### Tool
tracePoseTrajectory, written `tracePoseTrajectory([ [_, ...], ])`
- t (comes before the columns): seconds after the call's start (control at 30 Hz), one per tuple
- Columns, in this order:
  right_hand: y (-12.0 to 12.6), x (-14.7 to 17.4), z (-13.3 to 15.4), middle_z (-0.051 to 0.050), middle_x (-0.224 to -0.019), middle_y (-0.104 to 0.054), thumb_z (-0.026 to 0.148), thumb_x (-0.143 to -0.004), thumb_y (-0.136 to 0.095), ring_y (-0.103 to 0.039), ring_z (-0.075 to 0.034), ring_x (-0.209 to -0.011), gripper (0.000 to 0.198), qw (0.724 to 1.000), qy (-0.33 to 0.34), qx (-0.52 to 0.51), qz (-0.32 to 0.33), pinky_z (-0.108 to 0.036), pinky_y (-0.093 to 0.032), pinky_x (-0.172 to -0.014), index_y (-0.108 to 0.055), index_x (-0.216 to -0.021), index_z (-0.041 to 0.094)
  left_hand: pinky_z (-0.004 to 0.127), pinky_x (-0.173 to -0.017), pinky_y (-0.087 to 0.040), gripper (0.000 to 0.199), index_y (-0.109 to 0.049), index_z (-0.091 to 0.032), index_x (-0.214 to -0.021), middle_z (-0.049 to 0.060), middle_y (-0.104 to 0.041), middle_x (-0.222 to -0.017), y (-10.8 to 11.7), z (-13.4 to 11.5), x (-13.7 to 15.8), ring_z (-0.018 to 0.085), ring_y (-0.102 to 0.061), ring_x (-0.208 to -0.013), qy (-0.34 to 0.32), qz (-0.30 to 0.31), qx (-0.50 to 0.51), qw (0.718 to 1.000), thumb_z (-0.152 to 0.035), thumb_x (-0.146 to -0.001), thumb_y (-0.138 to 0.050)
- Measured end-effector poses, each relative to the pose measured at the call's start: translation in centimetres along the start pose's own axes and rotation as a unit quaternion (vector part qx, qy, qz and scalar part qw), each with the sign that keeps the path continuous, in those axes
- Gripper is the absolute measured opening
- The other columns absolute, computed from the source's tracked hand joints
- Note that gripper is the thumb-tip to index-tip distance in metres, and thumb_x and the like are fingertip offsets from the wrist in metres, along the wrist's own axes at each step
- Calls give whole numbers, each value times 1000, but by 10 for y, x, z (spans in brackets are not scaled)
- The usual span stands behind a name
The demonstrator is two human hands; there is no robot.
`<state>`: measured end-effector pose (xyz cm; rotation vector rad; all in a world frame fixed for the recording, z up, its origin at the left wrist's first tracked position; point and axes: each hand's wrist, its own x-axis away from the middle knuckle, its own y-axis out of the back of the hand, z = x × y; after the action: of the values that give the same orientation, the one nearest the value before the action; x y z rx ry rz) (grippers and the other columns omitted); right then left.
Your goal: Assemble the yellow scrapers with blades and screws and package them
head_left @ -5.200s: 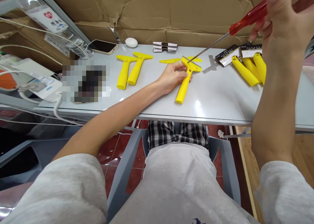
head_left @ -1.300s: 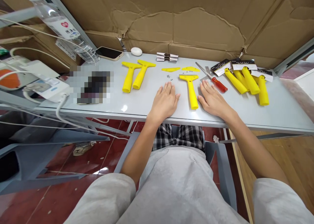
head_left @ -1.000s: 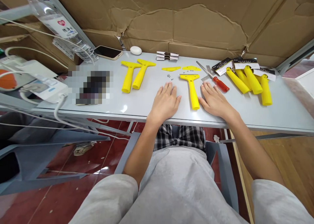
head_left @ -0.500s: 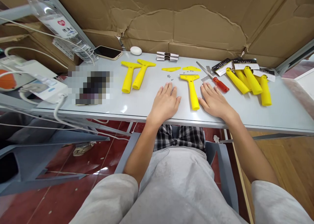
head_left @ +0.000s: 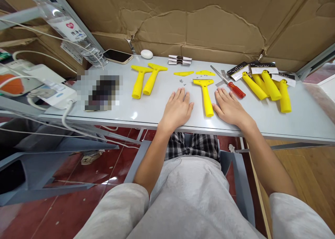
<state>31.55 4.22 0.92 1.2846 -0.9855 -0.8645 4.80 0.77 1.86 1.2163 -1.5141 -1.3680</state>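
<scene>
Our glossy pale-grey tabletop (head_left: 149,113) bears a yellow T-shaped plastic scraper (head_left: 206,98) between our left hand (head_left: 177,108) and right hand (head_left: 231,108), both flat, fingers slightly parted, holding nothing. Beyond it sit tiny silvery bits (head_left: 181,81) (screws, perhaps; too small to tell); a red-handled steel screwdriver (head_left: 233,87) lies near our right hand, presumably for easy reach.

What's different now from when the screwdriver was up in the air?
The right hand came down and let go of the red screwdriver, which now lies on the table. The left hand let go of the middle yellow scraper and moved back toward the person. Both hands lie flat beside it. The two yellow scrapers on the left, the phone and the white oval thing stayed put.
</scene>
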Motion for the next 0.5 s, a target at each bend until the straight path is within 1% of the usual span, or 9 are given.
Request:
tracePoseTrajectory([
  [0.17,5,2,6,-18,-203,-11,58,-124,-22,-14,-36,-196,93,1000,-11,2,10,-64,-17,-163,-29,-197,1,59,-157,-28,69,-50,7,-184,33,-38,-198,-2,1,0,43,-34,-190,-4,-5,3,1000,-30,-128,-36],
  [0.3,6,2,6,-18,-203,-12,58,-124,-22,-14,-36,-196,94,1000,-11,3,11,-63,-17,-163,-29,-197,0,60,-157,-29,68,-51,5,-184,32,-39,-197,-4,2,0,42,-35,-190,-4,-13,4,1000,-31,-128,-37],
  [0.5,7,2,7,-17,-203,-12,59,-125,-23,-13,-36,-196,92,1000,-14,9,15,-62,-17,-163,-29,-198,3,56,-157,-26,69,-49,5,-186,31,-37,-199,1,0,0,41,-33,-191,2,6,-6,1000,-31,-129,-36],
])
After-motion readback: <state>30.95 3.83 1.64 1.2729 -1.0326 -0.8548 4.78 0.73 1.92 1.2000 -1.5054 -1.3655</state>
